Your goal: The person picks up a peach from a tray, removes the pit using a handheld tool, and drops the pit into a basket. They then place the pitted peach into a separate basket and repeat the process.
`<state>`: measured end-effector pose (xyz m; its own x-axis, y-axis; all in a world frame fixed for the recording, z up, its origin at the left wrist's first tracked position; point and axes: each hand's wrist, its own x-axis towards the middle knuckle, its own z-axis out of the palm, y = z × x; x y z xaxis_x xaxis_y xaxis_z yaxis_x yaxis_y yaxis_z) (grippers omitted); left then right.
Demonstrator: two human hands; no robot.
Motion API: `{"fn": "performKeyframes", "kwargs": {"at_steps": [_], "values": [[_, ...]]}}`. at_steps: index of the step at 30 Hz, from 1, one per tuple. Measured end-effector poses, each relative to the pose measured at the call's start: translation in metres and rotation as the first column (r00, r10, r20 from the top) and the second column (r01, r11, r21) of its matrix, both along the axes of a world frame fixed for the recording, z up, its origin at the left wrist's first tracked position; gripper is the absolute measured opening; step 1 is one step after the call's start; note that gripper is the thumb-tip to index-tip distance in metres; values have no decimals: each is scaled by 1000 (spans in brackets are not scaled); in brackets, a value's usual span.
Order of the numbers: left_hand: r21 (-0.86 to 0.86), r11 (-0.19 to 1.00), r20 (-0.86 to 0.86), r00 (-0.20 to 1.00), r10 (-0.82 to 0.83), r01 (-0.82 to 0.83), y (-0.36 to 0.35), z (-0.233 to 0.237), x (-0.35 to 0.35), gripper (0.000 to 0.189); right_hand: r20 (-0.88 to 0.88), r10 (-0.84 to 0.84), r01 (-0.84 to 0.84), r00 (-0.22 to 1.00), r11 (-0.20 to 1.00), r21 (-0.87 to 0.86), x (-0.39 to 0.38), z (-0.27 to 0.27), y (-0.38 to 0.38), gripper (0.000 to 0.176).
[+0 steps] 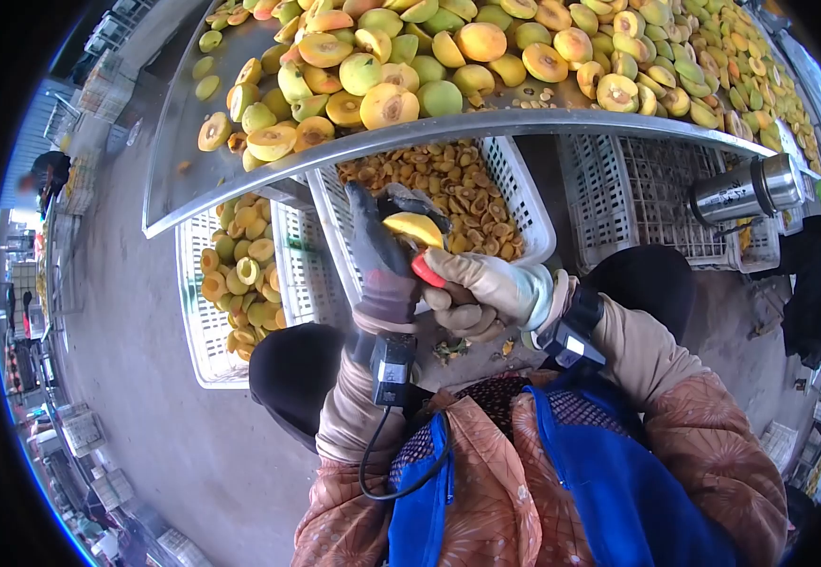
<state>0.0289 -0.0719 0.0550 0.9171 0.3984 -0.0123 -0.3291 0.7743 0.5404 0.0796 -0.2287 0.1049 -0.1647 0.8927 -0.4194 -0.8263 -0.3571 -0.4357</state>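
Note:
My left hand (382,248), in a dark grey glove, holds a yellow fruit half (414,229) between its fingers above a white crate. My right hand (486,291), in a cream glove, is wrapped round a red-handled tool (427,268) that meets the underside of the fruit; its working end is mostly hidden. Just beyond both hands runs the raised edge of a metal table (373,142), heaped with halved yellow-green fruit (390,106). The crate beneath my hands (524,203) contains small brown-orange pieces (472,189).
A white crate (205,345) of fruit halves (240,265) stands at the left. Stacked crates (609,203) are under the table on the right, near a steel flask (746,189). People are at the far left (50,175) and far right (812,283).

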Motion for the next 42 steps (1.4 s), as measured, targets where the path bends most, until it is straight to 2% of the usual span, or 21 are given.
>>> {"fn": "performKeyframes", "kwargs": {"at_steps": [3, 4, 7, 8, 10, 11, 12, 13, 14, 15, 16, 17, 19, 21, 24, 27, 28, 29, 30, 33, 42], "values": [[97, 992, -96, 993, -68, 77, -2, 23, -5, 50, -222, 83, -50, 972, 987, 154, 5, -8, -2, 53], [576, 810, -100, 974, 204, -111, -9, 35, -9, 51, -325, 141, -52, 935, 962, 268, 6, -8, -3, 52], [-6, 990, -298, 945, 134, -142, 25, 32, -15, 47, -263, 39, 24, 964, 972, 234, 15, 8, -10, 52], [424, 882, -196, 929, 313, -207, 32, 31, -25, 40, 111, -111, 96, 988, 987, 132, 16, 19, -14, 52], [992, 2, 103, 826, 554, -125, 60, 30, -44, 44, 799, -229, 290, 556, 954, 71, 23, -3, -8, 49], [873, 425, -78, 793, 604, -237, 64, 47, -49, 45, 975, -202, 385, 95, 911, 151, 26, -27, -3, 46], [542, 701, -198, 741, 642, -463, 68, 65, -54, 47, 992, -23, 379, -124, 923, 69, 26, -20, -4, 44], [795, 429, -135, 564, 815, -429, 94, 65, -59, 42, 929, 161, 398, -333, 917, -16, 25, -9, -8, 42], [949, 136, -41, 320, 947, -283, 121, 65, -64, 39, 940, 169, 402, -297, 915, -37, 24, -1, -9, 38], [975, -215, 221, 138, 965, -57, 130, 78, -63, 37, 940, 163, 404, -298, 914, -30, 23, -1, -8, 38], [661, -583, 686, -66, 725, 472, 132, 87, -61, 37, 941, 134, 389, -311, 921, -3, 23, -1, -9, 37], [659, -588, 690, -64, 721, 469, 134, 93, -54, 37, 940, 106, 373, -324, 928, 24, 22, -1, -10, 36], [851, -471, 386, 332, 861, 231, 138, 112, -31, 36, 933, 44, 361, -358, 928, 95, 22, -8, -8, 35], [775, -187, -40, 341, 939, 604, 136, 127, 0, 46, 936, -41, 360, -350, 916, 175, 20, -11, -5, 31], [707, -175, -79, 322, 943, 686, 160, 92, 29, 53, 963, -42, 372, -265, 917, 143, 17, -2, -2, 30], [744, -351, -3, 529, 849, 568, 163, 78, 37, 48, 970, -59, 390, -237, 908, 151, 16, -3, -2, 31], [909, -259, -9, 635, 772, 327, 155, 76, 34, 42, 973, -90, 425, -210, 888, 174, 15, -1, -2, 34], [991, -109, 22, 727, 686, 72, 146, 72, 29, 36, 975, -122, 459, -186, 867, 196, 14, 1, -1, 37], [908, 419, -261, 777, 573, -4, 117, 84, 23, 30, 980, -148, 468, -132, 862, 194, 14, 2, -1, 38], [375, 925, -360, 911, 202, -57, 69, 64, -6, 32, 946, -325, 396, -6, 867, 301, 10, 5, -4, 40], [-86, 996, -235, 971, -38, 18, 4, 44, -14, 57, 956, -253, 348, 147, 918, 189, -9, 1, -3, 55]]}}
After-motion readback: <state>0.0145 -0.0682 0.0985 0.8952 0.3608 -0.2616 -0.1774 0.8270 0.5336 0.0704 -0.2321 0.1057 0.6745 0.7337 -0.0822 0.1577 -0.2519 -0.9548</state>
